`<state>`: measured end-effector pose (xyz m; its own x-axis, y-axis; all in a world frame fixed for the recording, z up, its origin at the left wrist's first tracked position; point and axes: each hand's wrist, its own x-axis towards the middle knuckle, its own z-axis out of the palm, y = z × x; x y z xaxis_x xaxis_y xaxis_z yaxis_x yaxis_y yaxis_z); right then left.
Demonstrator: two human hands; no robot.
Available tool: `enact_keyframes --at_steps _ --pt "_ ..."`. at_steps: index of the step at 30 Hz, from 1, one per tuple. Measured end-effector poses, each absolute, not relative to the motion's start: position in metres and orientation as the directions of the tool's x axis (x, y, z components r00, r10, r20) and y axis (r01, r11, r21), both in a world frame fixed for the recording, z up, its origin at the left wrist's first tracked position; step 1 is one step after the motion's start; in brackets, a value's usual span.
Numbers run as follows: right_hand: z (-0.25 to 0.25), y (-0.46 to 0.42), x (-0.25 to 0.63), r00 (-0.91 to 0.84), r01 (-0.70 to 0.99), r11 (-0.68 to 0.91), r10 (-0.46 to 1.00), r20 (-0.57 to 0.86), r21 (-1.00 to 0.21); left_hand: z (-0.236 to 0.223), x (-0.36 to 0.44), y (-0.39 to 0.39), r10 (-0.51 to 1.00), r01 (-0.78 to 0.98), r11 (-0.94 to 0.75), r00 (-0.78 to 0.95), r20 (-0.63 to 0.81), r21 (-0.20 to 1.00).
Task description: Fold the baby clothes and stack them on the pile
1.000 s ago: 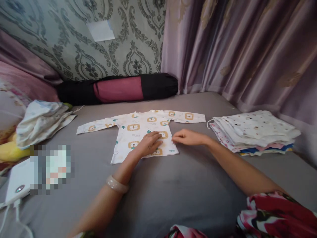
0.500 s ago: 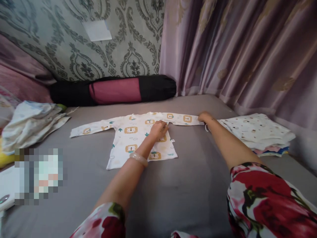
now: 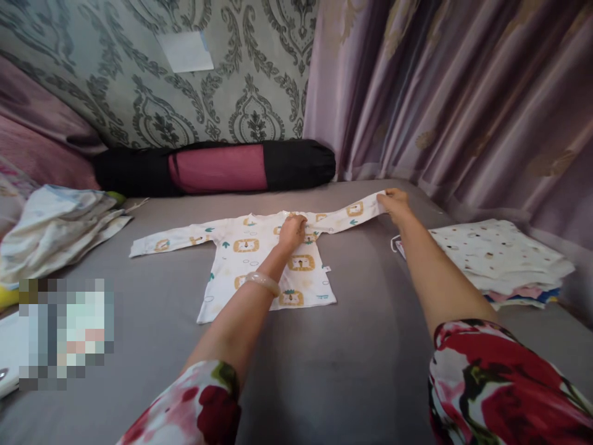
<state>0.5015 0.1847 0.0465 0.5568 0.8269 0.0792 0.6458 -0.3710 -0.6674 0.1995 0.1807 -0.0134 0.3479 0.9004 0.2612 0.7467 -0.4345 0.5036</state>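
Note:
A small white long-sleeved shirt (image 3: 252, 262) with lion faces and green leaves lies spread on the grey bed sheet. My right hand (image 3: 395, 204) pinches the cuff of its right-side sleeve, and that sleeve (image 3: 356, 210) is drawn out and slants up off the sheet. At the shoulder on the same side rests my left hand (image 3: 293, 232), its fingers bent together on the cloth; their tips are partly hidden. The other sleeve (image 3: 162, 242) lies flat towards the left.
Folded clothes (image 3: 500, 256) are stacked at the right. Crumpled cloths (image 3: 60, 225) lie at the left, above a white device (image 3: 13, 346) beside a blurred patch. A black and maroon roll bag (image 3: 217, 167) lies along the wall, near the curtain (image 3: 393, 93).
My right hand has gone from the shirt's side edge to the cuff and raised the sleeve. My left hand has slid from the lower front up to the shoulder, its fingers now bent.

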Motion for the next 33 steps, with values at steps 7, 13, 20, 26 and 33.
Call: enact_keyframes --at_steps 7,13,20,26,33 --pt "0.066 0.186 0.479 0.608 0.38 -0.13 0.781 0.141 -0.916 -0.024 0.199 0.199 0.835 0.687 -0.542 0.506 0.217 0.484" --pt "0.079 0.197 0.455 0.569 0.248 0.043 0.802 0.182 -0.968 -0.023 0.197 0.199 0.851 0.754 -0.502 0.518 0.087 0.423" --pt "0.095 0.207 0.414 0.44 0.117 0.173 0.874 0.207 -0.978 0.005 0.208 0.21 0.869 0.85 -0.444 0.486 -0.097 0.284" --pt "0.097 0.209 0.381 0.357 0.02 0.182 0.917 0.177 -0.983 0.025 0.216 0.214 0.874 0.876 -0.426 0.463 -0.148 0.226" --pt "0.093 0.217 0.358 0.334 -0.02 0.126 0.936 0.112 -0.992 0.01 0.206 0.213 0.875 0.835 -0.415 0.475 -0.091 0.361"
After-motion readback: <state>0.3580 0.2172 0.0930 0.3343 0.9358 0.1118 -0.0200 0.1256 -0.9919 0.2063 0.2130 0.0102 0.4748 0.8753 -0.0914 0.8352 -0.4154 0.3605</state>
